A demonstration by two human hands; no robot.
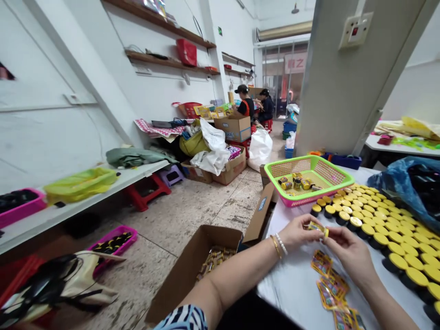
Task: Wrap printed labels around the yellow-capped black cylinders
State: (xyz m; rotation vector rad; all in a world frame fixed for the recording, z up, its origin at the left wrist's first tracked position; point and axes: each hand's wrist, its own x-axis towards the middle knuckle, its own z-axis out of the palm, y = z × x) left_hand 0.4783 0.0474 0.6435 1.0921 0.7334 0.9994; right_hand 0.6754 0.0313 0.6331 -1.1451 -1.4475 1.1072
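Observation:
My left hand (298, 233) and my right hand (349, 251) meet over the near edge of a white table (299, 284). Both pinch one small yellow-lidded jar with a printed label (318, 228) between their fingertips. Several loose colourful labels (330, 284) lie on the table just below my right hand. To the right stand many small black jars with yellow lids (381, 220) in rows. A green and pink mesh basket (307, 176) behind them holds a few labelled jars.
An open cardboard box (192, 270) with small items sits on the floor at my left. A blue plastic bag (409, 183) lies at the table's right. A grey pillar (343, 78) rises behind. Two people sit far back among boxes. A long shelf (68, 206) holds trays.

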